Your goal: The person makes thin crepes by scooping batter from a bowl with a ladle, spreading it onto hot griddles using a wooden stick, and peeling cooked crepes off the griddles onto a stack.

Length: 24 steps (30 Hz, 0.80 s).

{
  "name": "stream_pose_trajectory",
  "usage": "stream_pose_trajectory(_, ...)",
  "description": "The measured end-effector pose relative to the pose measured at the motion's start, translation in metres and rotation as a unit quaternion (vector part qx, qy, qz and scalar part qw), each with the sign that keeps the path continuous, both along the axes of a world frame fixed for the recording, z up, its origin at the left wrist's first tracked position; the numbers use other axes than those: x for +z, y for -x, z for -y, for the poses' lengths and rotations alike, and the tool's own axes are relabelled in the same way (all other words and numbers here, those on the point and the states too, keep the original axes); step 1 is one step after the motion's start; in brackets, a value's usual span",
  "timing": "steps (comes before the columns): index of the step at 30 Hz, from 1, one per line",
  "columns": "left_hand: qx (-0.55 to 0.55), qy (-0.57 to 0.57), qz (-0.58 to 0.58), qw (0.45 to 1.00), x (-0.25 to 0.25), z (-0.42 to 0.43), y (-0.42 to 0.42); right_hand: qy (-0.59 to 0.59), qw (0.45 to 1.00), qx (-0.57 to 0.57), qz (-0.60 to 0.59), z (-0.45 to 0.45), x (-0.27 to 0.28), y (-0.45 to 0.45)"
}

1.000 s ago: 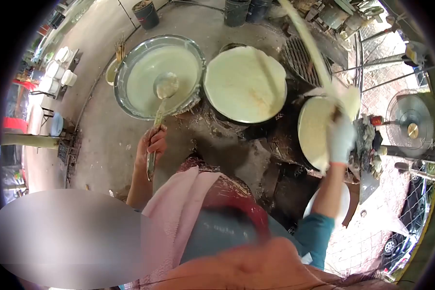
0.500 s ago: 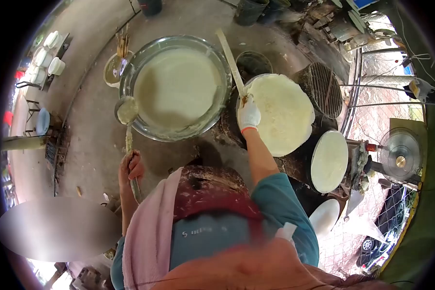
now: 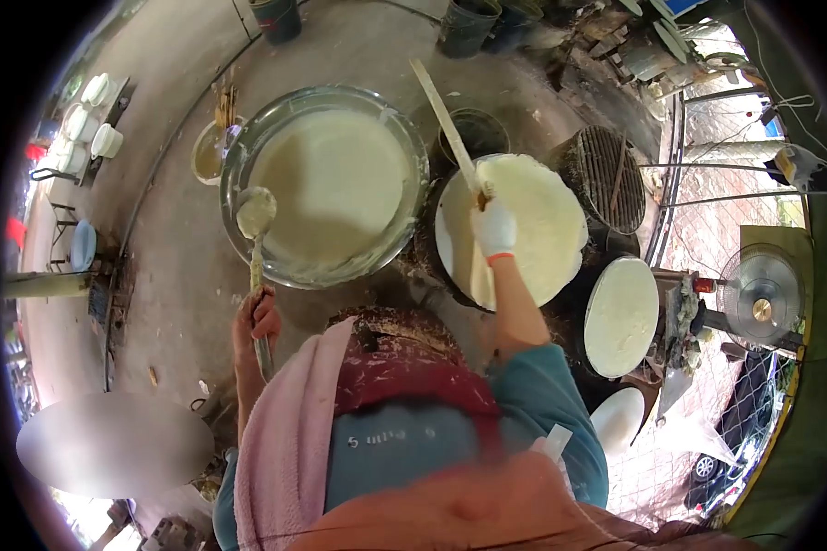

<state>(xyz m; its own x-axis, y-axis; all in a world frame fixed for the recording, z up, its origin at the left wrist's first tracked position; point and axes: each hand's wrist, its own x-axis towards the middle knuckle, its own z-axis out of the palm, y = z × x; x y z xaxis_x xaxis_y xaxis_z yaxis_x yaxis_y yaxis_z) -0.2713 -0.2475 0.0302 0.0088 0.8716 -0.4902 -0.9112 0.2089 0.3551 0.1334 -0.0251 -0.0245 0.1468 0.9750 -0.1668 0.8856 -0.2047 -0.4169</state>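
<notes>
My left hand [image 3: 259,320] is wrapped round the handle of a ladle [image 3: 256,213], whose bowl hangs over the near left rim of a large metal basin [image 3: 416,188] of pale batter [image 3: 340,179]. My right hand [image 3: 494,227], in a white glove, grips a long flat wooden stick [image 3: 446,119] that points up and away. The stick and glove are over the left part of a round cooking surface, where a pale sheet [image 3: 547,230] lies. At its left edge a strip of white surface shows, with a fold of the sheet below the glove.
A second round pale surface [image 3: 621,317] stands to the right, with a white disc [image 3: 617,421] nearer me. Beyond are a round slatted grate [image 3: 606,179], dark buckets [image 3: 469,28] and a small tub [image 3: 209,153] holding sticks. A fan [image 3: 761,294] stands far right.
My right hand has come from the right-hand surface to the middle one with the stick, and the sheet's left edge has shifted right. The ladle has swung from over the batter to the basin's rim.
</notes>
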Motion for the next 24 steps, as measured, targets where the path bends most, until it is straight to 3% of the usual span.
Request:
stream_pose_trajectory(3, -0.008, 0.007, -0.002, 1.0, 0.001, -0.013, -0.023, -0.137, 0.98, 0.125, -0.076, -0.027, 0.055, -0.073)
stream_pose_trajectory(4, -0.018, 0.006, 0.002, 1.0, -0.004, -0.018, -0.029, -0.068, 0.99, 0.083, -0.094, -0.027, 0.123, -0.074)
stream_pose_trajectory(5, -0.028, 0.004, 0.006, 1.0, -0.008, -0.025, -0.036, -0.087, 0.988, 0.081, -0.093, -0.051, 0.112, -0.111)
stream_pose_trajectory(7, -0.038, 0.011, 0.012, 0.999, -0.005, -0.036, -0.056, -0.098, 0.985, 0.12, -0.07, -0.09, 0.148, -0.163)
stream_pose_trajectory(8, -0.042, 0.013, 0.013, 0.999, -0.003, -0.042, -0.066, -0.078, 0.988, 0.124, -0.042, -0.1, 0.189, -0.173)
stream_pose_trajectory(9, -0.047, 0.013, 0.02, 0.999, -0.003, -0.047, -0.076, -0.042, 0.993, 0.104, 0.038, -0.131, 0.196, -0.213)
stream_pose_trajectory(10, -0.051, 0.013, 0.027, 0.998, -0.002, -0.052, -0.087, -0.131, 0.981, 0.137, -0.046, -0.144, 0.21, -0.237)
stream_pose_trajectory(14, -0.065, 0.011, 0.032, 0.997, 0.002, -0.071, -0.126, -0.187, 0.95, -0.045, -0.248, -0.155, 0.276, -0.303)
stream_pose_trajectory(16, -0.072, 0.019, 0.0, 0.997, 0.012, -0.08, -0.146, -0.282, 0.908, -0.116, -0.287, -0.164, 0.271, -0.352)
stream_pose_trajectory(19, -0.079, 0.026, -0.045, 0.995, 0.023, -0.089, -0.171, -0.376, 0.817, -0.224, -0.376, -0.163, 0.219, -0.411)
stream_pose_trajectory(22, -0.082, 0.044, -0.093, 0.991, 0.028, -0.092, -0.19, -0.353, 0.749, -0.358, -0.432, -0.142, 0.162, -0.414)
stream_pose_trajectory(24, -0.082, 0.043, -0.079, 0.993, 0.022, -0.092, -0.191, -0.371, 0.748, -0.378, -0.399, -0.15, 0.059, -0.459)
